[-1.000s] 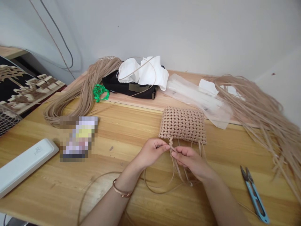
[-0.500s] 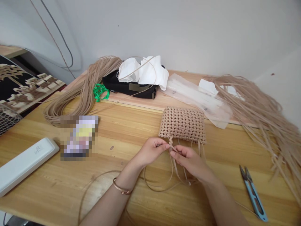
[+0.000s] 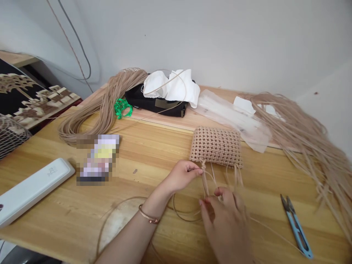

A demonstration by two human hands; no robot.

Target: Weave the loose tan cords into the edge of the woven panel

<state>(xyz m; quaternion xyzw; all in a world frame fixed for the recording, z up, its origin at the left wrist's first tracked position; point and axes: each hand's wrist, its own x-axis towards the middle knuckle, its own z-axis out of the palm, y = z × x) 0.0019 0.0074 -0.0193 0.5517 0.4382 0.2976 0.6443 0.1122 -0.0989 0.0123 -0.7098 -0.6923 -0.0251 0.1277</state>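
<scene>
A small woven beige pouch (image 3: pixel 216 145) lies on the wooden table (image 3: pixel 143 146), with loose beige cords (image 3: pixel 206 182) hanging from its near edge. My left hand (image 3: pixel 183 174) pinches the knot at the pouch's lower left corner, fingers closed on the cord. My right hand (image 3: pixel 224 216) is nearer to me, below the pouch, blurred by motion; its fingertips sit at the hanging cords, and whether they grip one is unclear. A long cord loops on the table under both wrists.
Blue thread snips (image 3: pixel 297 225) lie at the right. Bundles of beige cord (image 3: pixel 308 143) spread at right and back left (image 3: pixel 96 110). A black bag with white tissue (image 3: pixel 165 93), a plastic sleeve (image 3: pixel 233 117), a white case (image 3: pixel 33 189) and a blurred packet (image 3: pixel 97 159) are also here.
My right hand has left the knot and dropped toward me along the hanging cords. My left hand stays pinched at the knot. The view has shifted slightly.
</scene>
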